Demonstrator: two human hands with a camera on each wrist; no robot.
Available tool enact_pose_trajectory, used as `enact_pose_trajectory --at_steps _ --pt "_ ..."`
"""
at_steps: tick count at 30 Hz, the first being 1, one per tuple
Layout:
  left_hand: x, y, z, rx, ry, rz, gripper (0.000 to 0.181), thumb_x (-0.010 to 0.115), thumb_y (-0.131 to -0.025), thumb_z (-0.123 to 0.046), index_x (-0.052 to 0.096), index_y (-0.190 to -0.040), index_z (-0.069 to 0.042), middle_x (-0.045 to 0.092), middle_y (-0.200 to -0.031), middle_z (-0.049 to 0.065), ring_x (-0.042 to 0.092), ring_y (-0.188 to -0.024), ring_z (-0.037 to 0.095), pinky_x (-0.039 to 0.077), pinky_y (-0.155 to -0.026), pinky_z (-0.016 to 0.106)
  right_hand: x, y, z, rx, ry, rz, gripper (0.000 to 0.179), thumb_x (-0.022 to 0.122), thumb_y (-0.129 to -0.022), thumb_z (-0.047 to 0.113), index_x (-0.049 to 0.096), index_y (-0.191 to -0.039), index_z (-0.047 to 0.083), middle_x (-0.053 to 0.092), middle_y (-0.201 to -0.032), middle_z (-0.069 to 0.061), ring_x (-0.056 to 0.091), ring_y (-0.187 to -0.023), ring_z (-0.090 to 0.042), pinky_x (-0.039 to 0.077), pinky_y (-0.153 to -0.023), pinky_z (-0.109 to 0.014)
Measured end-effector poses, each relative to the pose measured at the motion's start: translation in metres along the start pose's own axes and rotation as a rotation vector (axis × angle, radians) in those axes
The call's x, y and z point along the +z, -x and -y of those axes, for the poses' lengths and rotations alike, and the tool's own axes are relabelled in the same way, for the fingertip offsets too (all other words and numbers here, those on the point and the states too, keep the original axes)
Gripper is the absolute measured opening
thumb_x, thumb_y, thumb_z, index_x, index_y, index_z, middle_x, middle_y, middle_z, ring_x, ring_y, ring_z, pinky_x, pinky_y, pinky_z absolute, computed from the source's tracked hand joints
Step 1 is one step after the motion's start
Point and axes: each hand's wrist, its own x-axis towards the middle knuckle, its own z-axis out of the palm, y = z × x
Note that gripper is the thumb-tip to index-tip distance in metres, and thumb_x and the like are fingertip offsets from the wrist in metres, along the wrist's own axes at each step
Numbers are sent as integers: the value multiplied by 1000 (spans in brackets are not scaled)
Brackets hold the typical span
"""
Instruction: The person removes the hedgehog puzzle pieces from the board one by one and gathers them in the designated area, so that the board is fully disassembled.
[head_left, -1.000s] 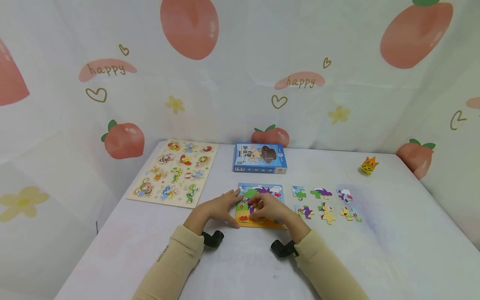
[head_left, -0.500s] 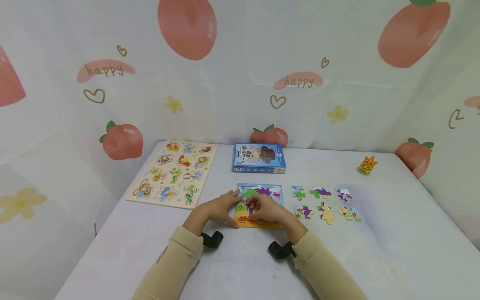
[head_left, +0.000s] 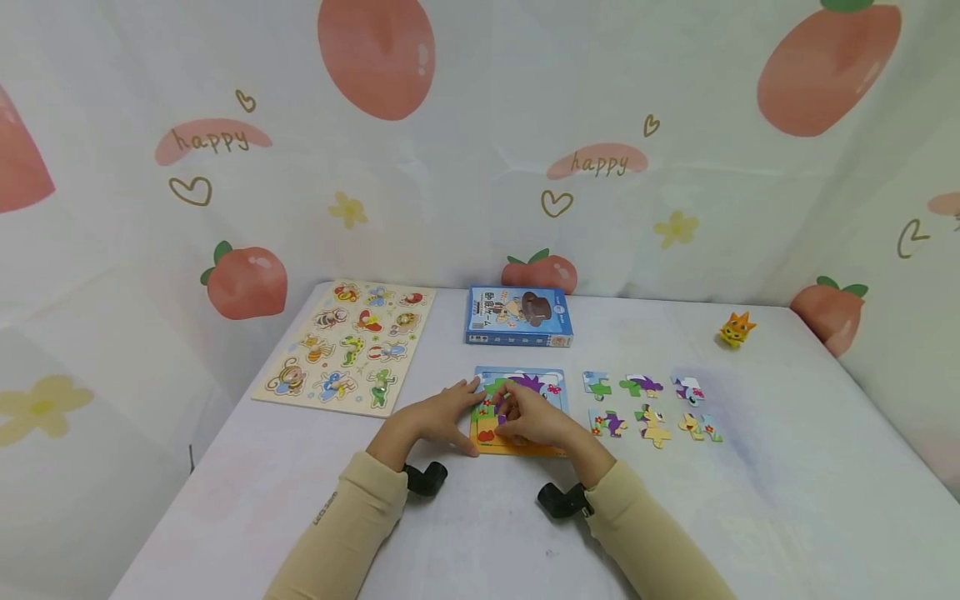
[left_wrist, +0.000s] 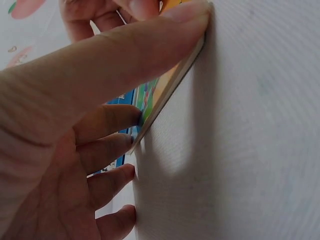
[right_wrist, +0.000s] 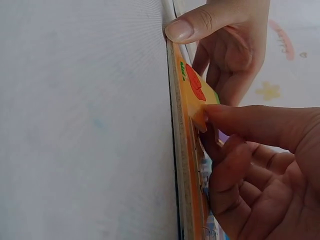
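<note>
A small jigsaw board (head_left: 557,392) with a blue-and-orange frame lies flat on the table in the head view. My left hand (head_left: 442,414) rests against its left side, fingers spread along the edge and thumb (left_wrist: 170,37) at the near corner. Above the board, my right hand (head_left: 536,415) pinches a puzzle piece (right_wrist: 194,92) with a red shape on orange between thumb and index finger. That piece tilts up at its right side, over the board's lower left part. My right hand hides much of the board's middle.
Several loose puzzle pieces (head_left: 656,427) lie in two rows to the right of the board. Behind it stands a blue box (head_left: 519,317). A wooden insect peg puzzle (head_left: 352,350) lies at the left, and an orange-yellow toy figure (head_left: 737,330) sits at the back right.
My right fingertips have shifted slightly left to the piece with the red shape, and its right side has come up from the board. My left hand has stayed in place.
</note>
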Motion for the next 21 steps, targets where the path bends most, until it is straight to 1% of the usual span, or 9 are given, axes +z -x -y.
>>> enact_pose_trajectory --at_steps 5,7,12,21 --pt "0 -1 0 -4 3 2 88 79 -72 -33 34 -145 -16 14 -158 5 9 -145 32 21 -113 56 -2 1 0 -16 -36 14 28 60 -88 0 46 -112 1 58 -89 -14 49 -61 -15 46 -55 -20" --pt "0 -1 1 -5 2 3 88 79 -72 -34 34 -145 -16 14 -158 5 9 -145 32 21 -113 56 -2 2 1 -17 -44 14 28 59 -88 0 47 -113 1 59 -90 -14 51 -63 -15 48 -57 -21" --pt "-1 -1 1 -10 -2 6 89 80 -72 -34 33 -146 -17 14 -158 4 9 -145 31 21 -113 56 -7 8 4 -13 -14 -11 27 61 -88 4 49 -112 3 60 -92 -12 55 -73 -16 51 -63 -23" --pt "1 -1 0 -7 -14 9 90 80 -72 -33 32 -146 -17 13 -158 4 9 -145 32 19 -114 55 -27 27 0 23 3 -72 28 64 -87 9 51 -111 5 61 -89 -10 56 -71 -17 51 -60 -26"
